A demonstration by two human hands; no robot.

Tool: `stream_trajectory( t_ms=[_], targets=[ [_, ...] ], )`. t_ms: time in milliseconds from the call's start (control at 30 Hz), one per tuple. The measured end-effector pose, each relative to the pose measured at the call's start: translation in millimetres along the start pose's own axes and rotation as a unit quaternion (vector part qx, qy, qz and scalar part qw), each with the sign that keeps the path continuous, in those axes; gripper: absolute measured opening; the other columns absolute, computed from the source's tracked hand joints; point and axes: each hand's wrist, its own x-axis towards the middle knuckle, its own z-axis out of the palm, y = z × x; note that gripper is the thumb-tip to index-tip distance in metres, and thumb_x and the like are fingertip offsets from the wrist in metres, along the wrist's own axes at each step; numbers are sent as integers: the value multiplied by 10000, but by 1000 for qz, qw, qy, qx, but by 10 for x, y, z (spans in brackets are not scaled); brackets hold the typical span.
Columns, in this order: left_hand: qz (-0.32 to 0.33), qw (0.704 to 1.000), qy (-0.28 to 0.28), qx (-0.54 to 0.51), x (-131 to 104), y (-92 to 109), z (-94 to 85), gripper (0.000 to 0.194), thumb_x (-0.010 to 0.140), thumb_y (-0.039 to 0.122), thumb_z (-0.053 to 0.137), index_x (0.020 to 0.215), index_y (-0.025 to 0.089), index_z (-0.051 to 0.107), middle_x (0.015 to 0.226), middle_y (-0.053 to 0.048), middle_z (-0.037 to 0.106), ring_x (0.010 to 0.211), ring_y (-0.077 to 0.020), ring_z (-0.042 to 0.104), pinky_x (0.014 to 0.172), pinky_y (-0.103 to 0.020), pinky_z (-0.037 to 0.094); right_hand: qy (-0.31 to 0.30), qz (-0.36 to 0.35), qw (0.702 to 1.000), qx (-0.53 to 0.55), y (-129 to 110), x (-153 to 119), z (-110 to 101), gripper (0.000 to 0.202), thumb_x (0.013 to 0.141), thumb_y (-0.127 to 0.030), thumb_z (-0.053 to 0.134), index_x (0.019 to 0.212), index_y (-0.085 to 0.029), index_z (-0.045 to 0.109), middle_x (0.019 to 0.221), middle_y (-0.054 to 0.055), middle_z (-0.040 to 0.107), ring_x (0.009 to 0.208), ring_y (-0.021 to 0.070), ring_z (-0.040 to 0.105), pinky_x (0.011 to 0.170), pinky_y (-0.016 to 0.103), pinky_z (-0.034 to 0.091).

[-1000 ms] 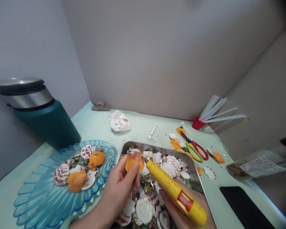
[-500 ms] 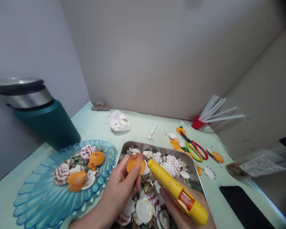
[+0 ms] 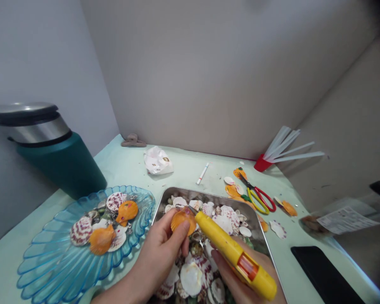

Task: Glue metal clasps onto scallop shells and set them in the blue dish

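Observation:
My left hand pinches an orange scallop shell between thumb and fingers, its hinge end turned away from me. My right hand is wrapped around a yellow glue gun, mostly from below. The gun's narrow metal tip sits at the shell's hinge end; whether it touches cannot be made out. Beneath both hands lies a metal tray filled with white, purple-marked and small shells. At left, a blue scalloped dish holds several shells, two orange ones among them.
A green bottle stands behind the dish. Crumpled white packaging and a white stick lie at the back. Right of the tray are scissors, loose shells, a red cup of translucent sticks, a plastic bag and a black phone-like slab.
My left hand has moved the orange shell slightly right and down, closer to the gun. The glue gun has hardly moved.

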Motion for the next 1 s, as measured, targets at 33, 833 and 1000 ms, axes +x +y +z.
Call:
stream_trajectory(
  t_ms=[33, 833, 1000],
  targets=[
    [0, 1000, -1, 2, -1, -1, 3, 278, 899, 424, 485, 731, 203, 481, 482, 74, 490, 470, -84, 363, 479, -204, 273, -2, 0, 1000, 2, 0, -1, 2, 59, 806, -246, 621, 767, -205, 638, 592, -17, 582, 478, 140, 551, 582, 230, 526],
    [2, 1000, -8, 3, 3, -31, 0, 263, 898, 426, 484, 763, 200, 502, 479, 78, 477, 465, -81, 350, 475, -201, 261, -22, 6, 1000, -7, 15, -16, 12, 91, 825, -266, 566, 796, -212, 634, 635, -9, 609, 533, 145, 576, 528, 233, 462],
    [8, 1000, -10, 8, 9, -43, 9, 267, 906, 424, 472, 764, 199, 496, 483, 78, 477, 474, -84, 359, 491, -204, 276, -15, 6, 1000, -4, -1, -11, 16, 100, 822, -270, 566, 786, -206, 634, 633, -2, 612, 527, 149, 577, 528, 237, 465]
  ],
)
